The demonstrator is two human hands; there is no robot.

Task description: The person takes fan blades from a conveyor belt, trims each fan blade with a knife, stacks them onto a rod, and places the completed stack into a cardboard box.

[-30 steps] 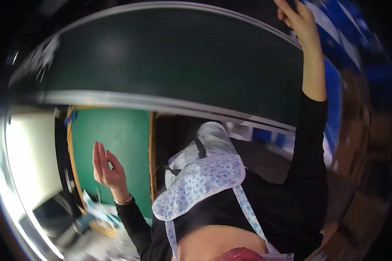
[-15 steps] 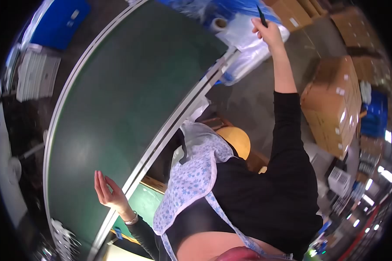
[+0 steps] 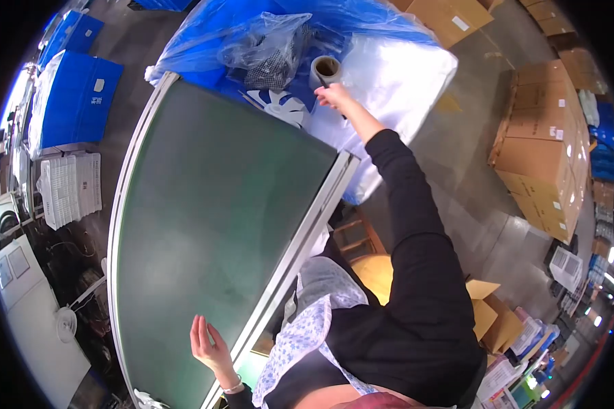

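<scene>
My right hand [image 3: 335,99] reaches over the blue, plastic-lined bin at the end of the belt. Its fingers are closed on a slim dark pen-like tool [image 3: 323,82], partly hidden by them. Right beside that hand stands a roll with a cardboard core [image 3: 326,68]. White plastic sheeting [image 3: 396,75] spreads to the right of it, and a white fan blade [image 3: 283,108] lies to the left. Over the near part of the green conveyor belt [image 3: 218,204], my left hand [image 3: 211,346] is held with its fingers stretched out and nothing in it.
A clear bag with a dark mesh item [image 3: 269,65] lies in the bin. Large cardboard boxes [image 3: 542,146] stand on the floor to the right. Beyond the belt's far rail are blue bins [image 3: 82,99], stacked white crates [image 3: 71,187] and a small fan [image 3: 66,324].
The view has swung so that more of the bin shows. My right hand has come down and left beside the roll, still holding the dark tool. My left hand remains over the belt.
</scene>
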